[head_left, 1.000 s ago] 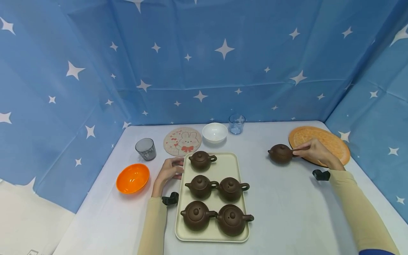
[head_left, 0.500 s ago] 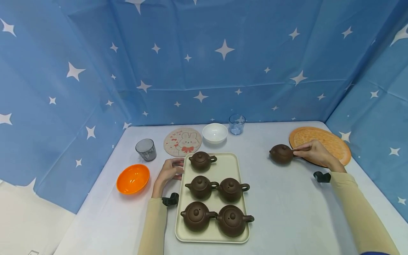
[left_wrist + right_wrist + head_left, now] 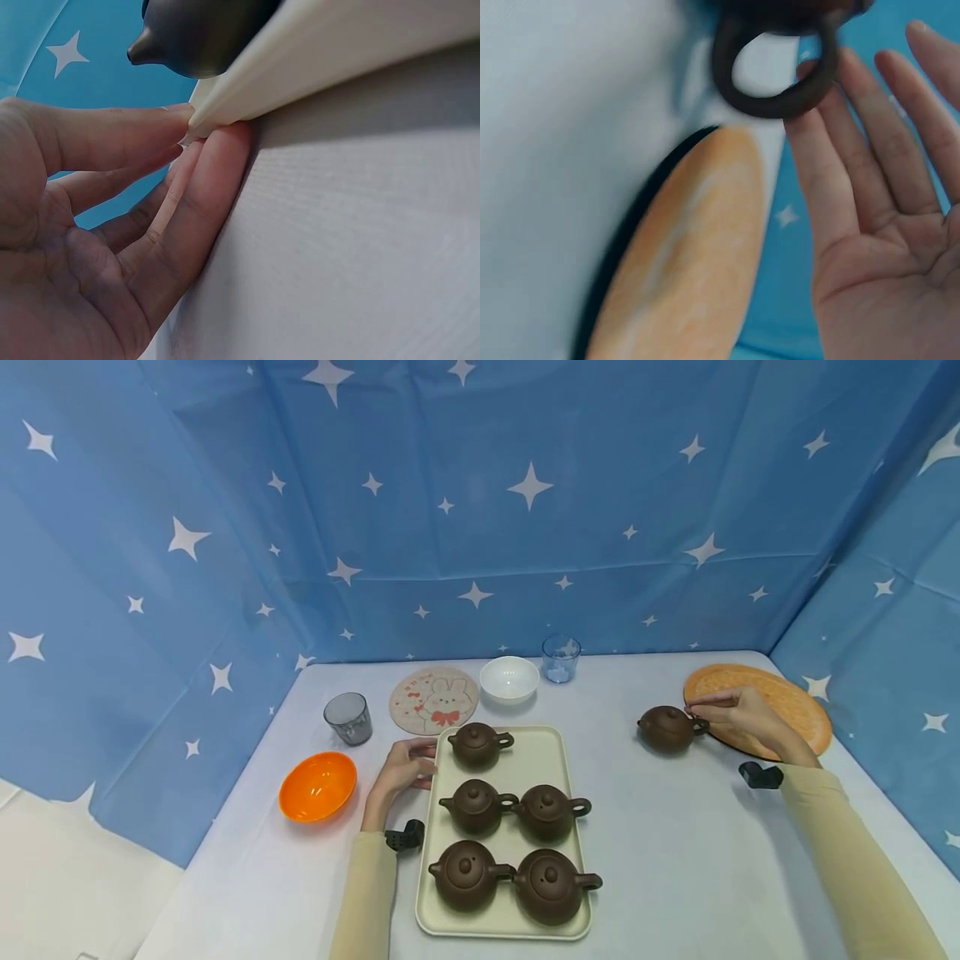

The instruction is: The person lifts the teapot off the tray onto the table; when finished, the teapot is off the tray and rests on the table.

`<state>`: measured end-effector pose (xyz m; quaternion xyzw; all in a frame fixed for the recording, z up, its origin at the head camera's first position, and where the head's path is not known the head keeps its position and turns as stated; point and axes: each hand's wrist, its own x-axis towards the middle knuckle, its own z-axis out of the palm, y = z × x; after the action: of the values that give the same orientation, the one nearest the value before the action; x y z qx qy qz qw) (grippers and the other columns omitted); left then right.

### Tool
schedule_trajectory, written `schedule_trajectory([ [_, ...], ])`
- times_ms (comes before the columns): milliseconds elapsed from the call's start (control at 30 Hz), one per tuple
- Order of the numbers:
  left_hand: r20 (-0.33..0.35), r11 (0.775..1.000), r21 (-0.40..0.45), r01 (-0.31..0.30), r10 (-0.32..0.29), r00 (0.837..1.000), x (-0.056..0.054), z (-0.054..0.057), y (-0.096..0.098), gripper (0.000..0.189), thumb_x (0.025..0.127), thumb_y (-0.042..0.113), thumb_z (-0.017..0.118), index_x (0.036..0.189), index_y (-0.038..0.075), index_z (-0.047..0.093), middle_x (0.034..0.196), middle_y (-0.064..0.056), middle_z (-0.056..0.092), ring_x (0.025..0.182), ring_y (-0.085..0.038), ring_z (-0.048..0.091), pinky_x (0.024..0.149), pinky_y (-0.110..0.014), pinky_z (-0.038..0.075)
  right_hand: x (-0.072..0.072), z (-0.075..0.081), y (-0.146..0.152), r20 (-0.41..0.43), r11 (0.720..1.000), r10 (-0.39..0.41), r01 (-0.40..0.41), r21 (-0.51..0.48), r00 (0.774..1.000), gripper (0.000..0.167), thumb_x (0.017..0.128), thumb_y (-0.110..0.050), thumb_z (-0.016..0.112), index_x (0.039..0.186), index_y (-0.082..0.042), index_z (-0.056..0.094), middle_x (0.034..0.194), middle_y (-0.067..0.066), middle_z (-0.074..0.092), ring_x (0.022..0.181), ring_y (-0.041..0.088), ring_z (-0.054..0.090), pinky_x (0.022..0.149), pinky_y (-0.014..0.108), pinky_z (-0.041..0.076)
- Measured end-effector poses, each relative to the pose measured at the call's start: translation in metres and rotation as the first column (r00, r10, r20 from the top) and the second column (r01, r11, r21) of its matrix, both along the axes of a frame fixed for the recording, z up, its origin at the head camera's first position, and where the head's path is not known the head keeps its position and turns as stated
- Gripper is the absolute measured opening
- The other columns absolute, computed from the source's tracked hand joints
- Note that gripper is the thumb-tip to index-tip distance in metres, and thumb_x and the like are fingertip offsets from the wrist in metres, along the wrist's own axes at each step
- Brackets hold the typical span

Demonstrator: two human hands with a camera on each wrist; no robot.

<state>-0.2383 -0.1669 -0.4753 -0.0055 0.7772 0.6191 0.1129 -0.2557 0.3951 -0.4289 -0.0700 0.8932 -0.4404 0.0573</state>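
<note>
On the right side of the table sits a dark brown teapot (image 3: 664, 730), its handle pointing right. My right hand (image 3: 742, 717) is beside that handle; in the right wrist view the fingers are straight, next to the handle ring (image 3: 769, 106), and the thumb is away from it. A cream tray (image 3: 536, 750) lies in the middle and carries several brown teapots of different sizes. My left hand (image 3: 401, 772) pinches the tray's left edge. Seen from the left wrist, thumb and fingers meet at the rim, below a teapot (image 3: 210, 34) with its spout showing.
An orange bowl (image 3: 317, 787) and a grey glass (image 3: 348, 719) stand left of the tray. Behind it are a round bunny mat (image 3: 420, 697), a white bowl (image 3: 510, 681) and a blue glass (image 3: 561, 658). A round orange-brown mat (image 3: 787, 706) lies at the far right.
My right hand has let go of the teapot's handle, its fingers loosening from it; the teapot stays on the table. My left hand keeps its place at the tray. The head view has tilted slightly.
</note>
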Motion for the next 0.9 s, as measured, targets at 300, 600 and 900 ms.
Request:
schedule_trajectory([
  [300, -0.004, 1.0, -0.004, -0.002, 0.002, 1.0, 0.001, 0.0, -0.001, 0.057, 0.076, -0.015, 0.056, 0.132, -0.008, 0.052, 0.112, -0.026, 0.058, 0.075, -0.016, 0.063, 0.053, -0.032, 0.06, -0.014, 0.023, -0.046, -0.044, 0.999, 0.042, -0.041, 0.018, 0.998, 0.048, 0.091, -0.032, 0.064, 0.124, 0.003, 0.062, 0.116, 0.01, 0.069, 0.092, -0.009, 0.058, 0.079, 0.016, 0.052],
  [600, -0.009, 1.0, -0.006, 0.015, -0.015, 1.0, 0.0, -0.003, 0.0, 0.057, 0.075, -0.013, 0.057, 0.132, -0.008, 0.052, 0.114, -0.027, 0.057, 0.078, -0.017, 0.063, 0.054, -0.033, 0.06, -0.033, 0.028, -0.111, -0.013, 0.973, 0.122, -0.122, -0.194, 0.992, 0.043, 0.091, -0.018, 0.066, 0.122, 0.011, 0.06, 0.117, 0.026, 0.064, 0.091, 0.007, 0.069, 0.082, 0.028, 0.059],
  [900, 0.006, 1.0, -0.007, -0.003, 0.003, 1.0, 0.0, 0.001, -0.001, 0.057, 0.076, -0.014, 0.058, 0.132, -0.005, 0.053, 0.112, -0.024, 0.058, 0.077, -0.016, 0.062, 0.053, -0.033, 0.06, -0.041, 0.017, -0.185, -0.012, 0.919, 0.26, -0.252, -0.303, 0.965, 0.035, 0.089, -0.01, 0.067, 0.115, 0.013, 0.062, 0.107, 0.027, 0.067, 0.093, 0.032, 0.069, 0.084, 0.049, 0.056],
])
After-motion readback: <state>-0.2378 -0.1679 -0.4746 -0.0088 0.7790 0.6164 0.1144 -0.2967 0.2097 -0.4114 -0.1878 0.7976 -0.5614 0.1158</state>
